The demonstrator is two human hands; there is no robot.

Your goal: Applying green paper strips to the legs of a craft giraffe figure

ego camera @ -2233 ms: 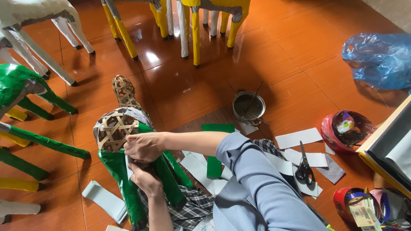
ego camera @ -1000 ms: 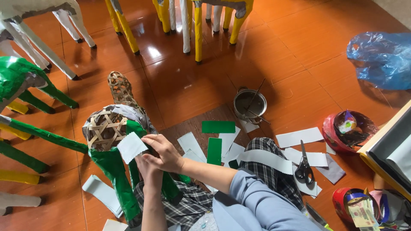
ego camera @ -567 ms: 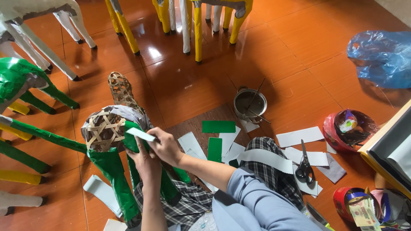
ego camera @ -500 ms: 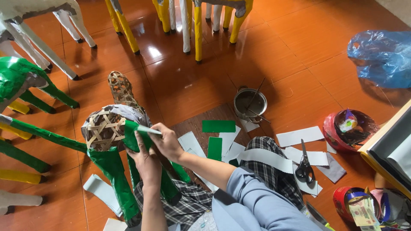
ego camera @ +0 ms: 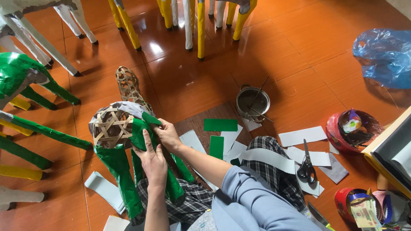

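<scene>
Left of centre, both hands, the left hand (ego camera: 154, 160) and the right hand (ego camera: 168, 134), press flat and open on a green paper strip (ego camera: 140, 130) over the woven frame (ego camera: 112, 125) (probably still wet), which could wrinkle or slide if rubbed unevenly.

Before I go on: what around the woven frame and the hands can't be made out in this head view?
- Green paper piece under the left hand and right hand: its full outline is covered by the palms and fingers.
- Woven frame: its far side is turned away from the head view.
- Metal pot: contents too dark to tell.
- Green leg: the foot is lost against the checked trousers at the bottom edge.
</scene>
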